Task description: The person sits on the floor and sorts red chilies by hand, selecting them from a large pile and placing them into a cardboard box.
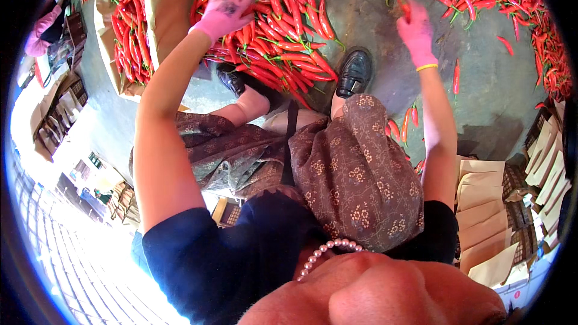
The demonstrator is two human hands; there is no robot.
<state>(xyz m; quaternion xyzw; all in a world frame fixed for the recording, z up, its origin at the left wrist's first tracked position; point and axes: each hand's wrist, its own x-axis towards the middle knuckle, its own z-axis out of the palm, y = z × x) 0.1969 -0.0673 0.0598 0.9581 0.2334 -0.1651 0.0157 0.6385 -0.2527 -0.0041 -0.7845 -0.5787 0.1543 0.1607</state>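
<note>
Left hand: pink-gloved left hand (226,11) spread palm-down on the near pile (283,42), fingers open, nothing visibly gripped; flat spread probably spans many pods at once. Contact looks likely, contents under palm can't tell.
Right hand: pink-gloved right hand (416,33) out over the floor (385,33), fingers closed on a red chilli (403,2); pinched near the fingertips, presumably because one slim pod needs no more. Slightly blurred, exact grip unclear.
Near pile: red chillies heaped ahead of and between the black shoes (356,72); feet apart likely so the heap sits in easy reach.
Paper sack: open paper sack (170,12) beside the pile, left side, chillies inside; mouth wide, likely for easy access.
Right heap: second heap (549,42) well apart, bare floor between; looks like deliberate separation.
Strays: loose chilli (456,77) and others near right forearm.
</note>
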